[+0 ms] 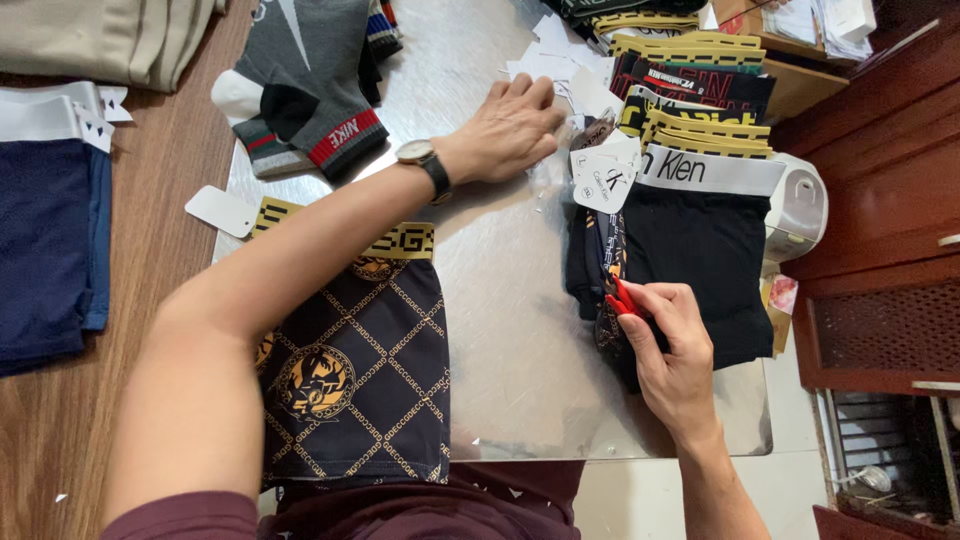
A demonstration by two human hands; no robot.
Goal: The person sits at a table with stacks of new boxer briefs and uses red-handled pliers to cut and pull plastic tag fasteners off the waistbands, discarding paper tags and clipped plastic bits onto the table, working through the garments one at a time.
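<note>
Shiny metal sheet point(500, 330) covers the middle of a wooden table point(150, 240), w/ dark wood cabinets on the right side. Left hand point(508, 128) is stretched out across the sheet, palm down, fingers loosely curled, fingertips resting on a scatter of white paper tags point(560, 62) near the far edge. It isn't gripping anything afaict. There's a wristwatch point(425, 160) on that wrist.

Right hand point(672, 350) is closed around a small red tool point(622, 298), prob snips or a tagging thing, can't tell which. The tip sits right on the edge of the black boxer briefs point(700, 260) w/ the white waistband, which top a stack on the right side of the sheet. White hang tags point(603, 178) sit at the waistband's left end.

Behind that stack there's another pile of folded underwear w/ yellow-and-black waistbands point(700, 95).

Closer in, under the left forearm, lies a pair of black-and-gold patterned boxer briefs point(365, 370), flat at the near edge, w/ a white tag point(222, 211) sticking out just beside the waistband.

Far left: navy underwear point(45, 240) w/ a white band on the bare wood. Top centre: grey socks point(305, 90) w/ red and green stripes.
</note>
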